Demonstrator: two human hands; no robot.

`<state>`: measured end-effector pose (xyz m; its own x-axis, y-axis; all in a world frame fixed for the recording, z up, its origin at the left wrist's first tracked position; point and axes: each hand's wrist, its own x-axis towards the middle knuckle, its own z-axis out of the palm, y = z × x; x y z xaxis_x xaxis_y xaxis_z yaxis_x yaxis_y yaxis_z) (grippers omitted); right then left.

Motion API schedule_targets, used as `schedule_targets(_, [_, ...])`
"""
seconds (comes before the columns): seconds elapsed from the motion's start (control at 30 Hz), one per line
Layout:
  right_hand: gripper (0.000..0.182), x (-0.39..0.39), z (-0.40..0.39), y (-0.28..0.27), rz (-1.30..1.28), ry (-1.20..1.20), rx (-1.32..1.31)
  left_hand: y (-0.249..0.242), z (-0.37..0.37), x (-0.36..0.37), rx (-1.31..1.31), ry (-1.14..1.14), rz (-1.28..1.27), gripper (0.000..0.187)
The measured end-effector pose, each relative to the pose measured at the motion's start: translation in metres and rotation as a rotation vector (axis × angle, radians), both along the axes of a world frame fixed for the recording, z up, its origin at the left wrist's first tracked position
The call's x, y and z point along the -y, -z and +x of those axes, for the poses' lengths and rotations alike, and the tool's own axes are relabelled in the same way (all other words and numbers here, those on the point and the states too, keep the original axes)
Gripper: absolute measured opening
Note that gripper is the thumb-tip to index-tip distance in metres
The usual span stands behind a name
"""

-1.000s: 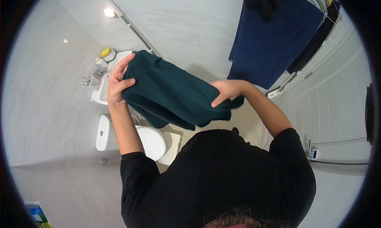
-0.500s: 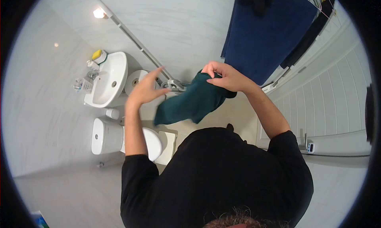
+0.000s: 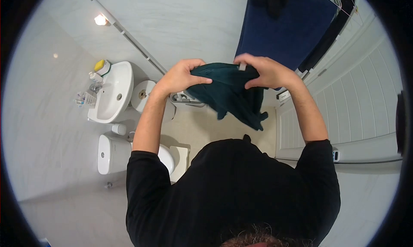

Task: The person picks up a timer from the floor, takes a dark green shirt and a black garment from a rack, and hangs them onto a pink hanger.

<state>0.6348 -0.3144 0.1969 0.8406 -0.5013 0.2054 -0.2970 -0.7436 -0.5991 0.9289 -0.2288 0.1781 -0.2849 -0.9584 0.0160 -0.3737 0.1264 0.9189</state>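
Observation:
A dark green cloth garment (image 3: 228, 85) hangs between my two hands, its lower part dangling loosely over the floor. My left hand (image 3: 185, 77) grips its left end, thumb in front and fingers behind the edge. At the upper right edge, beside a small pale tag (image 3: 242, 67), is my right hand (image 3: 266, 72), with thumb and fingers curved around the cloth. The top edge is stretched roughly straight from hand to hand.
A washbasin (image 3: 126, 81) and a toilet (image 3: 112, 154) stand on the left. Dark blue towels (image 3: 284, 29) hang at the upper right, near a white door (image 3: 335, 113). A long grey pole (image 3: 129, 36) slants behind my left hand.
My left hand, open before, has taken hold of the garment. The cloth no longer swings to the left; it is spread between both hands and hangs down. My right hand's fingers have spread wider.

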Motion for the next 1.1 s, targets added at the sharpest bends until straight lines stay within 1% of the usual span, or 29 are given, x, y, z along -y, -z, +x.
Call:
schedule_targets(0.03, [0.047, 0.004, -0.008, 0.009, -0.037, 0.067, -0.207, -0.002, 0.003, 0.001, 0.088, -0.05, 0.002, 0.021])
schedule_targets(0.07, [0.039, 0.008, -0.016, 0.016, -0.072, 0.133, -0.416, -0.001, 0.007, 0.002, 0.089, -0.039, 0.0, 0.021])
schedule_targets(0.1, [0.039, 0.011, -0.023, 0.024, -0.072, 0.141, -0.416, 0.003, 0.013, 0.004, 0.239, -0.003, -0.062, 0.022])
schedule_targets(0.13, [0.031, 0.016, -0.029, 0.031, -0.053, 0.168, -0.394, 0.007, 0.016, 0.006, 0.388, 0.03, -0.125, 0.023])
schedule_targets(0.17, [0.024, 0.02, -0.034, 0.036, -0.034, 0.192, -0.373, 0.01, 0.016, 0.007, 0.418, 0.037, -0.145, 0.026])
schedule_targets(0.2, [0.024, 0.026, -0.04, 0.041, -0.033, 0.191, -0.373, 0.01, 0.017, 0.007, 0.418, 0.037, -0.143, 0.026])
schedule_targets(0.27, [0.017, 0.03, -0.045, 0.044, 0.136, 0.264, -0.032, 0.009, 0.022, 0.009, 0.527, 0.001, -0.145, 0.028])
schedule_targets(0.3, [0.009, 0.03, -0.045, 0.043, 0.292, 0.28, 0.101, 0.012, 0.027, 0.011, 0.53, 0.002, -0.143, 0.028])
schedule_targets(0.37, [0.008, 0.024, -0.039, 0.029, 0.336, 0.297, 0.139, 0.018, 0.035, 0.016, 0.263, -0.053, -0.147, 0.03])
schedule_targets(0.4, [0.007, 0.023, -0.037, 0.025, 0.379, 0.314, 0.173, 0.019, 0.039, 0.016, 0.268, -0.048, -0.15, 0.03])
schedule_targets(0.43, [0.009, 0.025, -0.031, 0.025, 0.431, 0.29, 0.272, 0.015, 0.04, 0.014, 0.182, -0.059, -0.012, 0.029])
schedule_targets(0.47, [0.009, 0.024, -0.028, 0.022, 0.427, 0.292, 0.277, 0.012, 0.041, 0.014, 0.094, -0.071, 0.124, 0.028])
schedule_targets(0.5, [0.009, 0.023, -0.024, 0.014, 0.391, 0.299, 0.29, 0.013, 0.041, 0.015, 0.098, -0.07, 0.12, 0.028])
schedule_targets(0.53, [0.009, 0.02, -0.022, 0.005, 0.357, 0.304, 0.302, 0.018, 0.041, 0.016, -0.046, -0.084, 0.111, 0.03])
schedule_targets(0.57, [0.018, 0.02, -0.022, -0.003, 0.443, 0.261, 0.289, 0.019, 0.042, 0.016, -0.191, -0.1, 0.103, 0.032])
schedule_targets(0.6, [0.018, 0.02, -0.022, -0.01, 0.442, 0.256, 0.289, 0.018, 0.044, 0.016, -0.19, -0.104, 0.101, 0.032])
schedule_targets(0.67, [0.03, 0.022, -0.023, -0.019, 0.256, 0.144, 0.212, 0.008, 0.054, 0.017, -0.428, -0.002, 0.123, 0.025])
schedule_targets(0.7, [0.035, 0.025, -0.025, -0.023, 0.173, 0.1, 0.182, -0.001, 0.06, 0.015, -0.363, 0.036, 0.103, 0.026])
schedule_targets(0.73, [0.035, 0.025, -0.027, -0.028, 0.167, 0.091, 0.182, -0.009, 0.06, 0.014, -0.363, 0.028, 0.095, 0.026])
schedule_targets(0.8, [0.035, 0.024, -0.03, -0.039, 0.109, 0.061, 0.111, -0.023, 0.062, 0.01, -0.486, 0.061, 0.098, 0.028])
schedule_targets(0.87, [0.034, 0.032, -0.034, -0.044, 0.081, 0.042, 0.094, -0.033, 0.07, 0.009, -0.435, 0.041, 0.052, 0.03])
schedule_targets(0.93, [0.026, 0.038, -0.039, -0.048, 0.153, 0.075, 0.109, -0.046, 0.071, 0.006, -0.324, 0.017, -0.078, 0.017])
schedule_targets(0.97, [0.012, 0.032, -0.036, -0.051, 0.124, 0.109, 0.184, -0.056, 0.067, 0.0, -0.324, 0.017, -0.081, 0.017])
schedule_targets(1.0, [0.012, 0.033, -0.036, -0.052, 0.122, 0.109, 0.185, -0.068, 0.058, -0.008, -0.295, -0.028, -0.077, 0.014])
schedule_targets(1.03, [0.01, 0.034, -0.036, -0.053, 0.046, 0.151, 0.205, -0.074, 0.054, -0.012, -0.265, -0.072, -0.072, 0.012])
schedule_targets(1.07, [0.013, 0.036, -0.035, -0.053, -0.028, 0.193, 0.225, -0.074, 0.056, -0.011, -0.265, -0.07, -0.072, 0.012])
schedule_targets(1.1, [0.021, 0.047, -0.037, -0.047, -0.135, 0.222, 0.256, -0.073, 0.059, -0.01, -0.178, -0.088, -0.106, 0.012])
